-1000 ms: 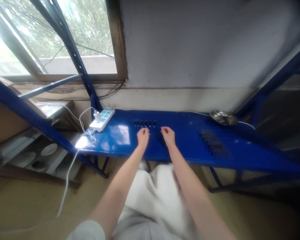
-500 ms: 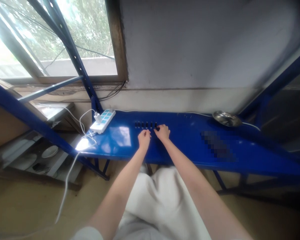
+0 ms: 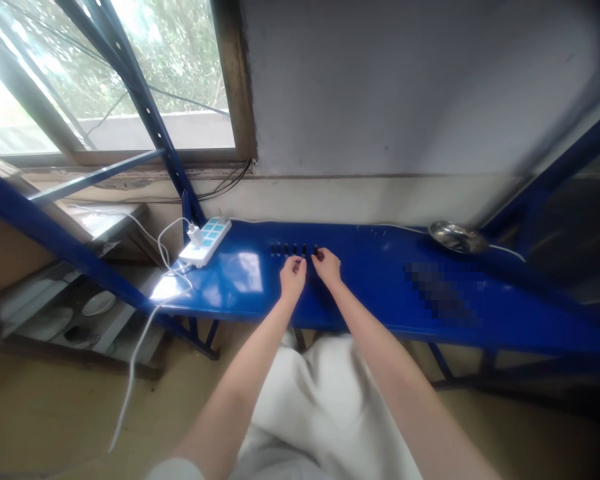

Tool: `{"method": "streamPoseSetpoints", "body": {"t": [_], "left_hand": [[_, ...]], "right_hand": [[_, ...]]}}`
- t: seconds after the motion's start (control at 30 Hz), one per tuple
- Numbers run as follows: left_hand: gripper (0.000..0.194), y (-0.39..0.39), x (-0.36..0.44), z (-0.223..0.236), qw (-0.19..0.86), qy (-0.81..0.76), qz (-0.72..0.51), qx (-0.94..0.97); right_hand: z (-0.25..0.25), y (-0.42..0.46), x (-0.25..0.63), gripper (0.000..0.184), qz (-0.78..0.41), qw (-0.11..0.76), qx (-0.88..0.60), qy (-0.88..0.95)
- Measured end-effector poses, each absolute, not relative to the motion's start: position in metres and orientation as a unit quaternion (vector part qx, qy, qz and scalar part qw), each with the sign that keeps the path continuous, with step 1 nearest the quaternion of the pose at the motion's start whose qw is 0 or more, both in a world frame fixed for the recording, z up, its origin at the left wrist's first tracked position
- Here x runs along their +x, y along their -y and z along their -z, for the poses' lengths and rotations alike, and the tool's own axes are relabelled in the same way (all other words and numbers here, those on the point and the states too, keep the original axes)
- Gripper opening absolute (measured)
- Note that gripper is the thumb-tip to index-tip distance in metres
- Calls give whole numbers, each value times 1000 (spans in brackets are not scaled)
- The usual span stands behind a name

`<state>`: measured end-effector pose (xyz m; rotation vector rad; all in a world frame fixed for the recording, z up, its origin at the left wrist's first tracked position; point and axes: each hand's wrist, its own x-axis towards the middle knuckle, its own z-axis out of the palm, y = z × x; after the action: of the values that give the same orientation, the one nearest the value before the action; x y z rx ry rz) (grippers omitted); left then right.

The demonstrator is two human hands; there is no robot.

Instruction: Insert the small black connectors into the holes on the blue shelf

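Note:
Several small black upright pieces (image 3: 287,250) stand in a row on the blue table (image 3: 370,280), too small to tell their kind. My right hand (image 3: 327,265) has thumb and fingers pinched on the black piece at the right end (image 3: 316,249), which stands a little apart from the others. Just left of it is my left hand (image 3: 294,277), its fingers curled together. Its fingertips are close below another black piece (image 3: 304,250); whether they touch it or hold anything small, I cannot tell.
A white power strip (image 3: 206,241) with a plugged-in charger and cable lies at the table's left end. On the right are a shiny metal dish-like object (image 3: 457,238) and a blurred-out dark item (image 3: 440,293). Tiny bits (image 3: 379,233) lie near the back edge. Blue frame posts (image 3: 150,107) rise at both sides.
My right hand has shifted slightly right with the end black piece, widening its gap from the row. My left hand has moved slightly right and up, toward the neighbouring piece.

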<state>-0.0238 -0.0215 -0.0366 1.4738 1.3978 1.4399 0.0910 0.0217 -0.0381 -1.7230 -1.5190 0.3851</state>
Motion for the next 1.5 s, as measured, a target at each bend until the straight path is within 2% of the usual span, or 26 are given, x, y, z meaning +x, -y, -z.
{"method": "streamPoseSetpoints", "body": {"t": [0.17, 0.27, 0.43, 0.63, 0.9, 1.13, 1.5], "left_hand": [[44, 26, -20, 33, 278, -500, -533, 623], [35, 28, -18, 33, 245, -474, -536, 654], [27, 25, -18, 39, 214, -469, -534, 670], [26, 21, -18, 44, 227, -479, -520, 670], [24, 23, -19, 41, 243, -489, -515, 660], [25, 23, -19, 42, 262, -479, -502, 671], [23, 23, -19, 39, 300, -460, -496, 673]], "right_hand": [[40, -1, 98, 22, -80, 422, -610, 666], [44, 8, 99, 26, -22, 433, -577, 693], [49, 15, 99, 26, -1, 473, -574, 668], [47, 19, 100, 27, -42, 521, -557, 645], [46, 22, 103, 30, -190, 579, -565, 557], [36, 27, 101, 42, -163, 543, -604, 560], [42, 24, 105, 39, -165, 541, -592, 575]]}}
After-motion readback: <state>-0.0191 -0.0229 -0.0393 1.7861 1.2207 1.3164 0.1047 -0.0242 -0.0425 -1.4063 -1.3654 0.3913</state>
